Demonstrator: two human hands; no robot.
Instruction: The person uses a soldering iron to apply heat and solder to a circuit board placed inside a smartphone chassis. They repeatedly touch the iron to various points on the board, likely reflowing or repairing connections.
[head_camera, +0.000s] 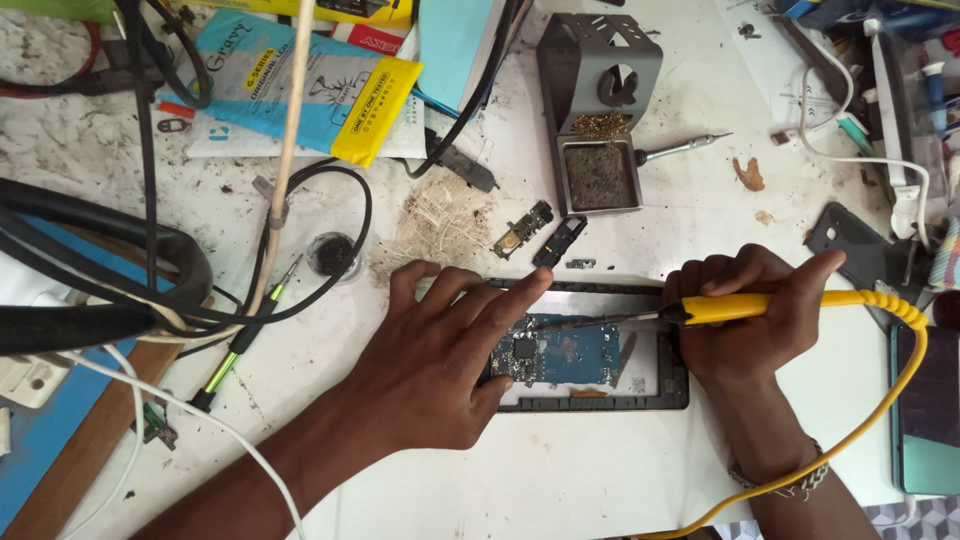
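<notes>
Yellow is the handle of the soldering iron (760, 306), and the right hand (745, 320) has its fingers wrapped tight around it like a pencil. The thin metal tip points left and rests on the blue circuit board (565, 355). That board sits inside an opened phone frame (600, 400), which lies flat on the white worktop (560, 480) right in front of the person. The left hand (440, 350) lies on the left end of the frame with its fingers spread out and flat; it grips nothing and just presses down to keep the frame from sliding. One fingertip reaches close to the iron's tip. As for how far the work is, the phone is already taken apart: its board is bare, and small loose parts (545, 235) lie on the worktop just above the frame. The soldering looks like it is in the middle, because the tip is on the board now. I cannot tell which tiny spot is being joined. The frame is still open and the loose parts are not back in, so closing up is left. Behind the phone stands a grey iron stand (598, 110) with a dirty sponge and brass wool. A green screwdriver (245, 335) lies to the left among black cables (150, 270).
</notes>
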